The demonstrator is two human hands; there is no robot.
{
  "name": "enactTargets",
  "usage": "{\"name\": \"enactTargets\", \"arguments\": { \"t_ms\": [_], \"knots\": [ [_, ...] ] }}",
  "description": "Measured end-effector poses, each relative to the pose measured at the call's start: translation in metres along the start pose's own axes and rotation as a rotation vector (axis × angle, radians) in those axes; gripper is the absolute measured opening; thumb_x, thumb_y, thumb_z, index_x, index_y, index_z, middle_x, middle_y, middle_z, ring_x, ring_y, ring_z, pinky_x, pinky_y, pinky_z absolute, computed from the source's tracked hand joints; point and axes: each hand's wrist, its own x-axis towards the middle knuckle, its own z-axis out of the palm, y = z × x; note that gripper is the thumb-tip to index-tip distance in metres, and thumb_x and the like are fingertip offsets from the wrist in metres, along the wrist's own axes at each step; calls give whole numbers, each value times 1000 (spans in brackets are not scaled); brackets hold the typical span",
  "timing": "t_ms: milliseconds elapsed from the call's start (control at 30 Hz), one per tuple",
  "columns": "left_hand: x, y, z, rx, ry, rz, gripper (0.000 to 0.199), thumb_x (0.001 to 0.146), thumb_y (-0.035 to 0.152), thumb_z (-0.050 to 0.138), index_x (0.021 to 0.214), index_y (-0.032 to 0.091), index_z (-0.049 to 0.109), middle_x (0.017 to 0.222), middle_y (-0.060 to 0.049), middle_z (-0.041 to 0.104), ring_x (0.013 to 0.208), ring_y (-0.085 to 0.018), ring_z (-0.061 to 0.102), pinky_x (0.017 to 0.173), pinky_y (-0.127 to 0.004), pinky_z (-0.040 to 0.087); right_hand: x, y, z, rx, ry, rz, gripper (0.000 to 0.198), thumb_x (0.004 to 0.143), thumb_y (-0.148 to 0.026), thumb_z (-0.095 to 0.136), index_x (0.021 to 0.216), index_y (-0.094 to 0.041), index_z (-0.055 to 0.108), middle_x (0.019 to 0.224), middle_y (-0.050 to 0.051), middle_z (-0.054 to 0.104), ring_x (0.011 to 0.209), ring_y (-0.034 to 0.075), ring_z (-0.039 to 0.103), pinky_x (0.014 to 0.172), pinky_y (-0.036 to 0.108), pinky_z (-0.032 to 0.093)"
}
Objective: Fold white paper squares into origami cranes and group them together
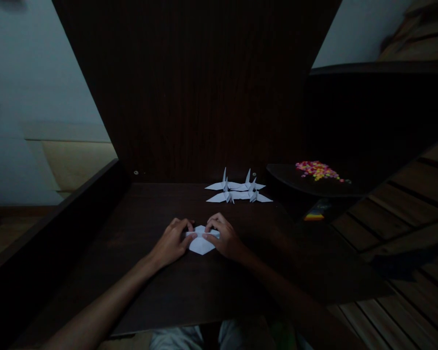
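A partly folded sheet of white paper (pixel 202 245) lies on the dark wooden desk in front of me. My left hand (pixel 173 241) pinches its left side, thumb on top and fingers curled at the far edge. On the opposite side my right hand (pixel 224 236) grips the paper the same way, the two thumbs close together near its middle. A raised fold runs across between them. Behind my hands stand several white origami cranes (pixel 239 194), set close together in two rows with pointed wings and necks up.
A dark back panel (pixel 211 97) rises behind the cranes, and a low side board (pixel 58 218) borders the left. On a small rounded shelf (pixel 282 175) at right lies a heap of colourful small pieces (pixel 317 170). Wooden slats (pixel 390 218) show farther right.
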Motion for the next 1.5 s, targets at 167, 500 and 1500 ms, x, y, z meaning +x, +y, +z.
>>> {"name": "enactTargets", "arguments": {
  "t_ms": [167, 500, 1500],
  "knots": [
    [1, 1, -2, 54, 17, -50, 22, 81, 36, 61, 98, 21, 60, 89, -5, 67, 81, -22, 61, 73, -36, 50, -1, -3, -2, -47, -13, -34, 5, 81, -19, 61, 85, -19, 57, 96, 4, 50, 89, 16, 54, 80, 30, 45],
    [1, 1, -6, -39, 7, -49, 33, 76, 31, 66, 107, 22, 57, 82, 0, 70, 77, -19, 62, 65, -30, 49, 0, -4, 0, 12, 91, -98, 8, 77, -13, 63, 82, -17, 60, 95, 5, 50, 80, 15, 53, 69, 28, 47],
    [0, 3, -17, 38, 254, 389, 31, 88, 15, 53, 117, 23, 62, 78, -3, 63, 73, -16, 52, 66, -31, 46, 3, -12, -15, -133, 215, -131, 20, 79, -31, 69, 98, -26, 73, 83, 4, 71, 77, 19, 56, 75, 36, 39]
  ]
}}
